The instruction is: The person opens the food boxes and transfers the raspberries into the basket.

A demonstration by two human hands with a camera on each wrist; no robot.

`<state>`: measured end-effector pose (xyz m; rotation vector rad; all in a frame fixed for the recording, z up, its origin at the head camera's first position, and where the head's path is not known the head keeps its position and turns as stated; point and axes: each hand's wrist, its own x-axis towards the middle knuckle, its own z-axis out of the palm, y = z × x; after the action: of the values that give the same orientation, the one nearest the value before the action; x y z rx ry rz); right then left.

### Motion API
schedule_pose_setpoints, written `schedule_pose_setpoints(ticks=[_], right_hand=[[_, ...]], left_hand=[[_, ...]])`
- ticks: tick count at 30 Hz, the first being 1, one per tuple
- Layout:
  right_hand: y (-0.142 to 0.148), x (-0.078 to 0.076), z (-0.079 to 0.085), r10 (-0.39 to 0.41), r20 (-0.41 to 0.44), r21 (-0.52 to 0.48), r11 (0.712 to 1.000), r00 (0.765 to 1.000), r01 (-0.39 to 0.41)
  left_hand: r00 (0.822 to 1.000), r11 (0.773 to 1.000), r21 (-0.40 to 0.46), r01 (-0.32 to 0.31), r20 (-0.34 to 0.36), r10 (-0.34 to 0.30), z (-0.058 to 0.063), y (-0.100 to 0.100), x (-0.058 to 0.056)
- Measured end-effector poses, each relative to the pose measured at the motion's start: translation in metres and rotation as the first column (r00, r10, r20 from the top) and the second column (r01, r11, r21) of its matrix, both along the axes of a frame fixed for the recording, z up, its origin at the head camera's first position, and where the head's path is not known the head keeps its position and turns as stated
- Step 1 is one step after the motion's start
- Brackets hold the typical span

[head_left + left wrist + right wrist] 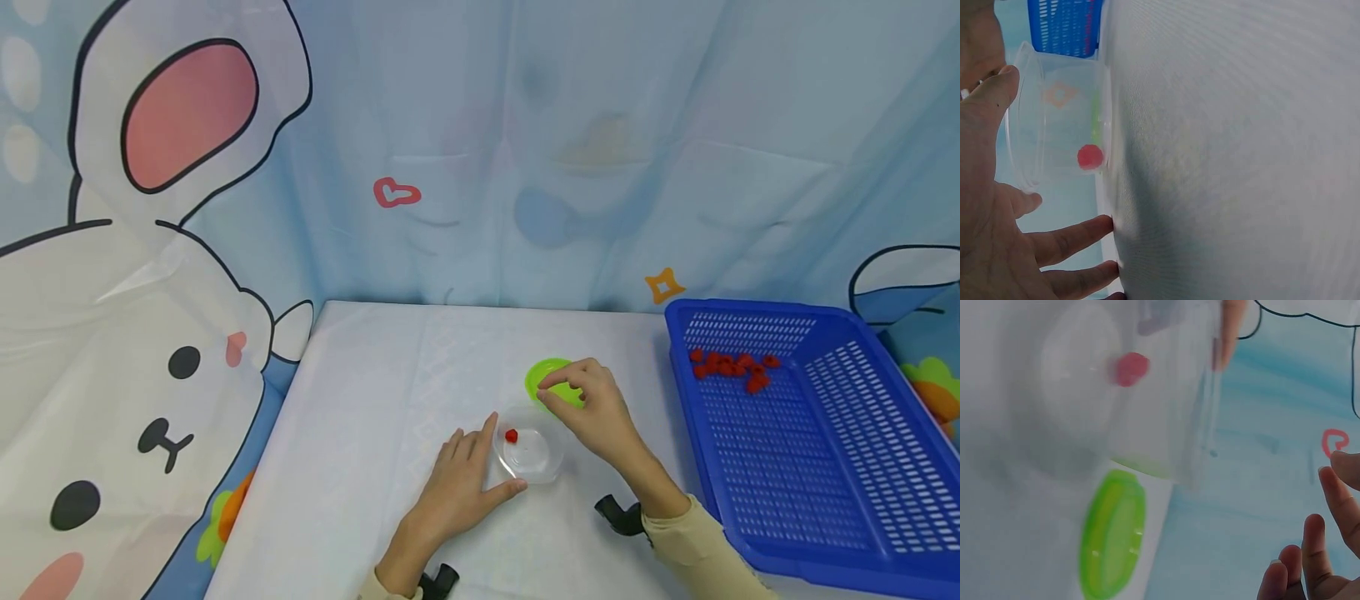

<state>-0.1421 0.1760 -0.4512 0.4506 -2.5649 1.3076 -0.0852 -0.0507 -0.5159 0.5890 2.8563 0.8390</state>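
A clear plastic cup [542, 465] stands upright on the white-covered table, with one small red ball-like piece [1090, 157] inside, near its bottom. My left hand [459, 492] is beside the cup, its thumb and index finger spread along the near and left sides and touching or almost touching the wall. Its other fingertips reach the tabletop in the left wrist view. Above the lime-green round dish [542, 372], just behind the cup, hovers my right hand [596, 408]. Its thumb and index tips are close together, and nothing is visible between them.
A large blue plastic basket [795, 467] occupies the table's right side. Several small red pieces [726, 365] lie toward its back left. Behind the table hangs a light blue printed curtain [480, 108], and a big cartoon rabbit print fills the left.
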Motion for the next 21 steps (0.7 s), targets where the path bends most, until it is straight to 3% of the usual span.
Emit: schedule_pose_setpoints(ticks=[12, 21], right_hand=[[-0.014, 0.005, -0.044, 0.029, 0.022, 0.077, 0.997, 0.999, -0.030], [-0.024, 0.006, -0.053, 0.007, 0.015, 0.221, 0.975, 1.000, -0.010]], left_hand=[[1.000, 1.000, -0.009, 0.010, -0.006, -0.010, 0.000, 0.000, 0.001], [1.000, 1.000, -0.007, 0.013, -0.008, -0.013, 0.002, 0.000, 0.000]])
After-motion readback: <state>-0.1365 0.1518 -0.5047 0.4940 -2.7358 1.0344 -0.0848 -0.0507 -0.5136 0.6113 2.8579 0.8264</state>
